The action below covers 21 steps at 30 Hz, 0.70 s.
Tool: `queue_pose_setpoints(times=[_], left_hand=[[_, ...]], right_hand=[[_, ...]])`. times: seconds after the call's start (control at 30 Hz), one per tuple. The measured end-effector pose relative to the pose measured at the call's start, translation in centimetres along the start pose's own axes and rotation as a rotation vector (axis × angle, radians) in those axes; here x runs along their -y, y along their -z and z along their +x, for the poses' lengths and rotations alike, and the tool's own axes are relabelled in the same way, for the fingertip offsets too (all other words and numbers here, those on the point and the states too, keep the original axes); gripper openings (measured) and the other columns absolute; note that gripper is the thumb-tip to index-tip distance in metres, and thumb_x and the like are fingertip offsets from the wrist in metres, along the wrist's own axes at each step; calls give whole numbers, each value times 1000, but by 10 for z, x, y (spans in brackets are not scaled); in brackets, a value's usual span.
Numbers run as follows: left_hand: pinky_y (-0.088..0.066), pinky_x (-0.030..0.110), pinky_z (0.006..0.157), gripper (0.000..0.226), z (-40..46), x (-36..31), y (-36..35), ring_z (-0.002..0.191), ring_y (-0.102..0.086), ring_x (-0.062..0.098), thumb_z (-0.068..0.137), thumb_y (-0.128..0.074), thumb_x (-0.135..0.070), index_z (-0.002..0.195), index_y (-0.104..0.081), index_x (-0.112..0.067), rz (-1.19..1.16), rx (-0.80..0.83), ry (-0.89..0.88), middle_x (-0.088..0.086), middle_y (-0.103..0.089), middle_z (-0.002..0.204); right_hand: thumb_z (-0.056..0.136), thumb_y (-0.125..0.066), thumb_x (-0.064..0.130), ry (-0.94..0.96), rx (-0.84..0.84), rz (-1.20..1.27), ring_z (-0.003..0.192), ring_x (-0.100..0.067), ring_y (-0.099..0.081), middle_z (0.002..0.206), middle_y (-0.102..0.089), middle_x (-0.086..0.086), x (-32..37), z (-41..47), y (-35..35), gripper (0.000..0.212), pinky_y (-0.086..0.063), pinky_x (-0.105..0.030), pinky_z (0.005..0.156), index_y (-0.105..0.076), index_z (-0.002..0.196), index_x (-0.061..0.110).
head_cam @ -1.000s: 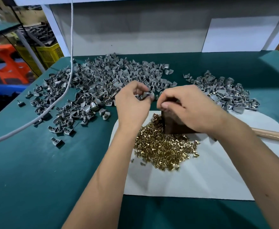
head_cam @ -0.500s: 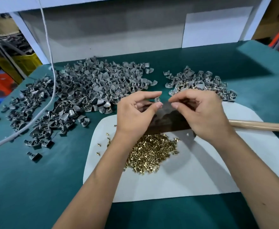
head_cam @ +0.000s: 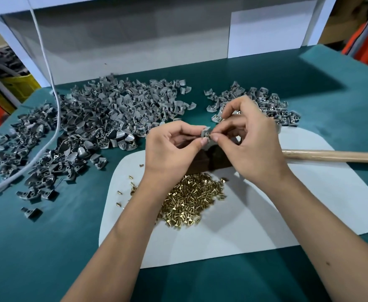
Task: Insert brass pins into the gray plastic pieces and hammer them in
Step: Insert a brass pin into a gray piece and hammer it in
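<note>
left hand (head_cam: 174, 149) pinches gray piece (head_cam: 205, 134) | right hand (head_cam: 250, 144) likely pinches pin, too small to confirm | risk: pin slips, drops into near pin pile (head_cam: 191, 201)

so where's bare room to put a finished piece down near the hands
Bare: the white mat right of the brass pin heap, below the wooden handle; also the green tabletop at front left. Crowded: the big gray plastic pile at left and the smaller gray pile behind the hands.

Gray plastic piece (head_cam: 205, 134) held aloft; brass pins (head_cam: 191, 200) heaped on white mat below.
</note>
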<state>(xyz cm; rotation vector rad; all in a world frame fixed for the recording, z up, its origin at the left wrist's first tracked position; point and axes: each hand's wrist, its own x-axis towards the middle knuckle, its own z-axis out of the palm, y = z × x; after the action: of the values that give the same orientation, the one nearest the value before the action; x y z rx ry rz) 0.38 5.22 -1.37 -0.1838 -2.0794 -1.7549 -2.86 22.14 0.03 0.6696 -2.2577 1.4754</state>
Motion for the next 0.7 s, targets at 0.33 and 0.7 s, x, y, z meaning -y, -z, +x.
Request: queue_pose_setpoints(times=[0.33,0.7], left_hand=[[-62,33,83,20,1,-6,-2,85,-78,18,79,-82,6,87,-79,-11,2,-1,79,1,-80,91],[-61,32,83,22,0,-8,-2,85,-77,16,78,-82,7,84,-79,-14,30,-11,117,2,-80,91]], right_hand=[[79,-78,4,18,-26,18,77,-8,-72,78,-74,13,1,-1,-2,35,-60,-26,74,-54,99,20],[79,-77,3,27,-17,36,80,-11,-73,77,-74,12,1,-2,-3,34,-60,-28,76,-54,98,19]])
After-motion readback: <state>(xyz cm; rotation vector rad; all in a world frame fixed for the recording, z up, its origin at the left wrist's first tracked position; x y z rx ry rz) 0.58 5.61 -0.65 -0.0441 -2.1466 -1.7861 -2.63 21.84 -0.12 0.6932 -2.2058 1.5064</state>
